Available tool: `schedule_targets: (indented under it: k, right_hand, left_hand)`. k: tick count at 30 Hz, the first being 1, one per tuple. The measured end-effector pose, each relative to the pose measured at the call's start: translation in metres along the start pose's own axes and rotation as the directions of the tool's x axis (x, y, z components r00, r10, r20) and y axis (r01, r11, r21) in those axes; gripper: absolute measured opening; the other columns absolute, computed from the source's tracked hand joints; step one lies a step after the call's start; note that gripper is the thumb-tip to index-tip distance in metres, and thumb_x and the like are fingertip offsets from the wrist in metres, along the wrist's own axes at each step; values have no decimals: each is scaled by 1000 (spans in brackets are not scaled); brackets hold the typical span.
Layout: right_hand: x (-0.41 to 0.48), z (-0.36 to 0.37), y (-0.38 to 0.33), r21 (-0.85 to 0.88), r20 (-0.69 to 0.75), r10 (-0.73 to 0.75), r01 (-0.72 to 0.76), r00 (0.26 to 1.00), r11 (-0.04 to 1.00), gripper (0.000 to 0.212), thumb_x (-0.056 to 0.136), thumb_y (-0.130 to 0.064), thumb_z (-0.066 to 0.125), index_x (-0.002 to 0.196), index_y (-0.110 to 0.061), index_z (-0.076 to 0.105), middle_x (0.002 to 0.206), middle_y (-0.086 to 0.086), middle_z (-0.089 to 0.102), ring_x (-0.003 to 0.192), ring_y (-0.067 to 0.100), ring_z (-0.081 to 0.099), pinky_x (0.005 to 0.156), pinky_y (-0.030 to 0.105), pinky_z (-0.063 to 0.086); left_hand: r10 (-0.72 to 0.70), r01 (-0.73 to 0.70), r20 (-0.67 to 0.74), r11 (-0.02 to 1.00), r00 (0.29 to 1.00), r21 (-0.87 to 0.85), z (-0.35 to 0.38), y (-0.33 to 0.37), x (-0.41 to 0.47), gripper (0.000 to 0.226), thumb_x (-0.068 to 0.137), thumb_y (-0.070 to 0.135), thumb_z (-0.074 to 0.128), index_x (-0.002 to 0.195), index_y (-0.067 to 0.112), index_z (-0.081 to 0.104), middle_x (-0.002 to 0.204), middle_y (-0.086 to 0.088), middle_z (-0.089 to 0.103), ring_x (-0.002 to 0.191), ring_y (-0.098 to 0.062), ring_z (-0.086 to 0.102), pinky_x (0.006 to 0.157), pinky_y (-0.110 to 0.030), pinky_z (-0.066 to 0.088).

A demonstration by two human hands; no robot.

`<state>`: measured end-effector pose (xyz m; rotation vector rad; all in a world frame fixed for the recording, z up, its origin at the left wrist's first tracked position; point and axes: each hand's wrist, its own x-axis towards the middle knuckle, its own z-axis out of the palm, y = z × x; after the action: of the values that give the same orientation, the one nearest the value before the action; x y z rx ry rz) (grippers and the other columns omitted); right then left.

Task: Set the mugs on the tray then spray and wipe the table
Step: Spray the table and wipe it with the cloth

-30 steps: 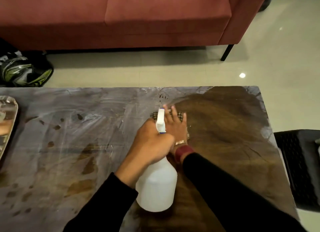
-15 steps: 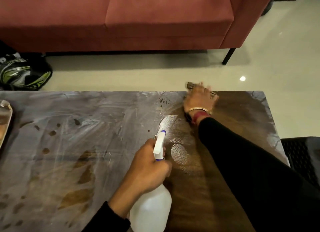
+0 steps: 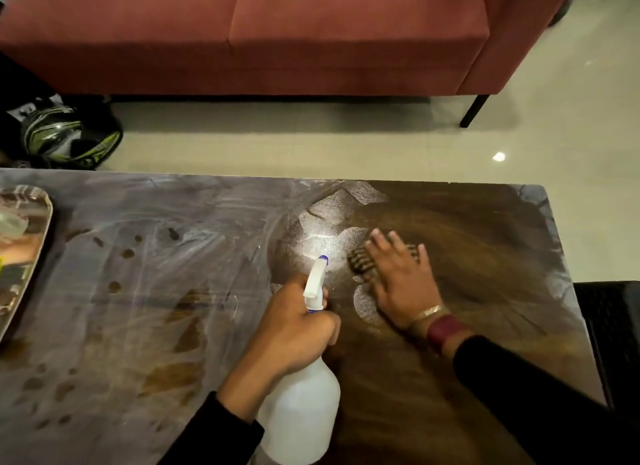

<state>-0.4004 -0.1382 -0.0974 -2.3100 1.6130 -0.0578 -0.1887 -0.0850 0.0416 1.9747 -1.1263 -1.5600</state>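
- left hand [image 3: 294,329] grasps white spray bottle [image 3: 301,416], nozzle pointing far
- right hand [image 3: 398,277], fingers straight, presses checked cloth [image 3: 358,262] on table [image 3: 138,326], right half
- tray [image 3: 41,222] at far-left edge

Wood-grain table [image 3: 485,326] glossy right, streaky matt left; milky plastic spray bottle [image 3: 298,412]; shiny metal tray [image 3: 38,229]; matt cloth sofa [image 3: 311,31].

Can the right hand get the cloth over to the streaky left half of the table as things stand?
Probably not straight across: the left hand, gripping the spray bottle, sits between the right hand on the cloth and that part of the table. Beyond the nozzle looks open.
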Motion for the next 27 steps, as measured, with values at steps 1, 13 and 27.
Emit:
schedule_targets:
  k: [1, 13, 27]
  right_hand:
    - [16, -9, 24, -14, -21, 134, -134, 991, 991, 61, 101, -40, 37, 160, -29, 26, 170, -7, 12, 157, 21, 12, 118, 70, 19]
    - [92, 36, -153, -28, 116, -82, 86, 990, 996, 61, 103, -45, 32, 161, -28, 23, 171, -9, 10, 158, 23, 4, 123, 62, 2]
    - [96, 54, -191, -28, 39, 82, -81, 996, 996, 61, 102, -47, 38, 159, -27, 28, 170, -6, 15, 157, 25, 10, 121, 64, 10]
  left_hand:
    - [-10, 10, -3, 1000, 1000, -3, -1, -6, 1, 32, 49, 6, 64, 75, 22, 53, 70, 0, 57, 64, -20, 56, 59, -35, 47]
    - [-131, 134, -129, 991, 983, 13, -22, -63, -43, 23, 65, 5, 61, 77, 21, 52, 72, -4, 57, 68, -24, 59, 55, -36, 45]
    - [-356, 345, -204, 935, 912, -85, -109, -191, -141, 19, 58, 9, 60, 74, 19, 59, 65, -1, 62, 65, -26, 62, 61, -32, 45]
